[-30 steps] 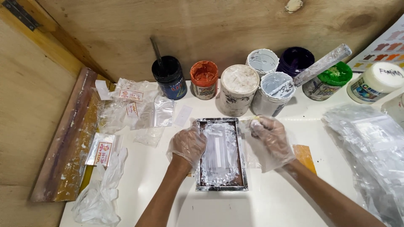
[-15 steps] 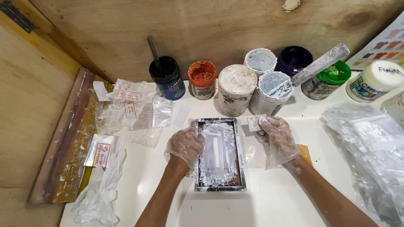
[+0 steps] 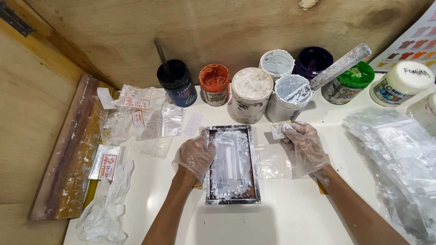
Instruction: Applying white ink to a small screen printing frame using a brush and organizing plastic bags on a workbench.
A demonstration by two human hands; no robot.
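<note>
Left hand: the left hand [image 3: 195,155], in a thin clear glove, grips the left edge of the small screen frame [image 3: 231,164], fingers curled over its rim
Right hand: the right hand [image 3: 303,147], also gloved, pinches a small pale scraper card [image 3: 279,129] between thumb and fingertips, just right of the frame's upper corner
Screen frame: a small rectangular frame smeared with white ink, lying flat on the tabletop [image 3: 281,218] between the two hands, long side running away from the person
Under the frame: a clear plastic sheet [image 3: 268,161] spreads out to the right, beneath the right hand
Behind the hands: a row of ink pots along the wooden wall; black pot with a stick in it [image 3: 176,81], orange pot [image 3: 214,83], closed white pot [image 3: 250,93], open white pot [image 3: 288,96] with a smeared spatula [image 3: 338,68] resting across it, a second white pot [image 3: 277,63], purple pot [image 3: 312,61], green pot [image 3: 347,83], lidded white jar [image 3: 400,83]
Left of the hands: small clear bags with printed labels [image 3: 138,115], a crumpled spare glove [image 3: 106,206] and a long wooden squeegee [image 3: 68,149] along the tabletop's edge
Right of the hands: a heap of clear plastic bags [image 3: 395,159]
Far right corner: a colour chart [image 3: 415,41] leaning on the wall
</note>
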